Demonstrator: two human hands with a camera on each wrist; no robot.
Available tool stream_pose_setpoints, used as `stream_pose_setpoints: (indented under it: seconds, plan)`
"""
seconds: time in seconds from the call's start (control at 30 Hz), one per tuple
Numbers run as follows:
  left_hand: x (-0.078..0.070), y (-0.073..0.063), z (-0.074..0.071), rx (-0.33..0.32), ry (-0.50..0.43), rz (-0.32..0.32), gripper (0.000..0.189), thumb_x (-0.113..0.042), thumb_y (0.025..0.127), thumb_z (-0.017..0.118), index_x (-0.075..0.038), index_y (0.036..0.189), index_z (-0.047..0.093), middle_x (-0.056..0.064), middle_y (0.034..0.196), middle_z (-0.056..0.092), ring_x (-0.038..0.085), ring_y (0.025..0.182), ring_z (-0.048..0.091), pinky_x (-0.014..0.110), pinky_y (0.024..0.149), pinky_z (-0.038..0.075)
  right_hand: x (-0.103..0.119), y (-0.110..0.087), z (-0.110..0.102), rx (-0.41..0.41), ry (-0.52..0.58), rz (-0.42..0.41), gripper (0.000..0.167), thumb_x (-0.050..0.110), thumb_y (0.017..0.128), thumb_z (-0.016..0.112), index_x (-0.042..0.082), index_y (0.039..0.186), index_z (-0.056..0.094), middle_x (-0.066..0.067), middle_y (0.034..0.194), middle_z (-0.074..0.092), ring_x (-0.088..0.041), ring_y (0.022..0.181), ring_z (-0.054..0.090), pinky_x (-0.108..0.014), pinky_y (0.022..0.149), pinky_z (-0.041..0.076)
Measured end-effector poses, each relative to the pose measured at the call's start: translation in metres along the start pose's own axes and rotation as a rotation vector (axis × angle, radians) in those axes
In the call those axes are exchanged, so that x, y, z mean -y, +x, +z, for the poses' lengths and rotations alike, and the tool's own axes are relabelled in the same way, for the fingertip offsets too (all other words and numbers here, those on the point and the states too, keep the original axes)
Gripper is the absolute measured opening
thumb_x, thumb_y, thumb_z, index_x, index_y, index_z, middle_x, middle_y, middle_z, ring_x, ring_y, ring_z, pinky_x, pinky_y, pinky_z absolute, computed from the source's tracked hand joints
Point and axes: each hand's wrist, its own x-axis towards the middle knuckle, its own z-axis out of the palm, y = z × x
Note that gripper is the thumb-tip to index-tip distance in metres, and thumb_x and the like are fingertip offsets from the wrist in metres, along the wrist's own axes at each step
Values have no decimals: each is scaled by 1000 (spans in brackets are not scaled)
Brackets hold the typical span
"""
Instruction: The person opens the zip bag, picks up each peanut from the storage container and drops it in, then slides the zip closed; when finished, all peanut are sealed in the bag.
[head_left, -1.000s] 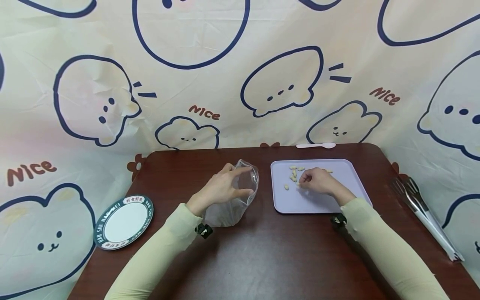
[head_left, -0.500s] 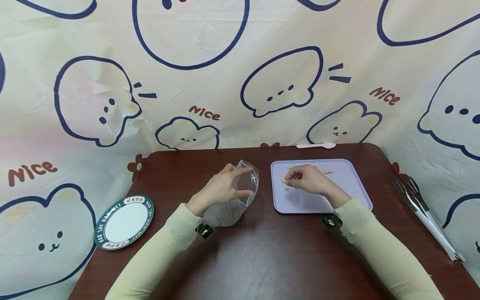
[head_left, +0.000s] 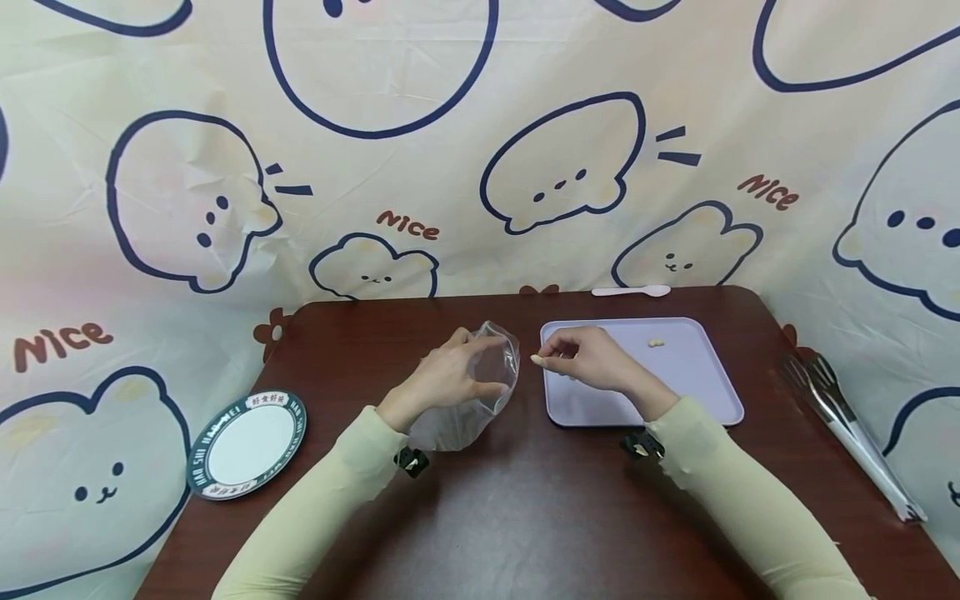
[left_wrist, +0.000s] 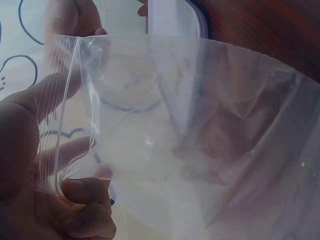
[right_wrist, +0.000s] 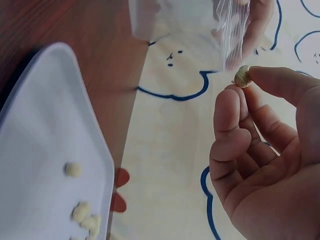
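My left hand (head_left: 446, 375) holds a clear zip-lock bag (head_left: 450, 429) by its mouth, thumb and fingers spread so that the mouth gapes toward the right. In the left wrist view, fingers curl around the bag's (left_wrist: 145, 125) ribbed zip edge. Between thumb and fingertips my right hand (head_left: 588, 358) pinches a small pale peanut (right_wrist: 242, 76), just right of the bag's mouth. Below that hand lies a lilac tray (head_left: 697, 383). Two peanuts (head_left: 656, 342) show on it in the head view; several more (right_wrist: 82, 212) appear in the right wrist view, hidden by the hand from above.
A white plate with a green rim (head_left: 251, 444) stands at the table's left edge. Metal tongs (head_left: 855, 437) lie along the right edge. A white spoon (head_left: 632, 291) rests at the back edge, before a printed cloth (head_left: 562, 250).
My right hand has lifted a peanut from the tray and moved left with it, up to the bag's mouth. The left hand and bag have stayed nearly still.
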Motion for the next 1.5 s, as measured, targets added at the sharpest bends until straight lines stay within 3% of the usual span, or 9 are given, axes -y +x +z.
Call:
stream_pose_setpoints:
  seconds: [0.43,0.83,1.1,1.27,1.5]
  plan:
    - [-2,0,1,12,40,5,77,-53,82,77,-33,149,45,9,115,51,22,72,56,33,58,47,21,9,17,-1,-4,-111,6,26,89,75,22,94,76,9,83,71,-10,75,59,-27,68,48]
    - [-1,0,3,19,20,13,77,-53,82,76,-32,149,45,7,109,49,21,64,52,30,52,44,26,13,26,-12,-8,-101,8,28,90,74,22,92,76,8,80,71,-8,72,57,-26,65,47]
    - [-1,-1,0,10,19,8,77,-53,82,77,-32,149,45,9,112,50,21,67,53,30,53,45,25,14,27,-22,19,-80,8,26,90,73,21,96,76,6,81,70,-10,72,59,-27,65,48]
    - [-1,-2,-6,-8,23,12,76,-51,82,77,-32,149,46,8,110,49,19,71,54,29,57,45,23,12,22,-56,43,-46,9,28,92,71,22,98,73,4,82,68,-12,72,59,-29,62,48]
    - [-7,-7,-23,-30,72,6,78,-54,80,78,-32,148,46,9,111,52,20,64,53,30,55,45,14,9,11,-91,152,2,12,26,94,69,18,103,70,-4,80,67,-20,63,59,-31,54,46]
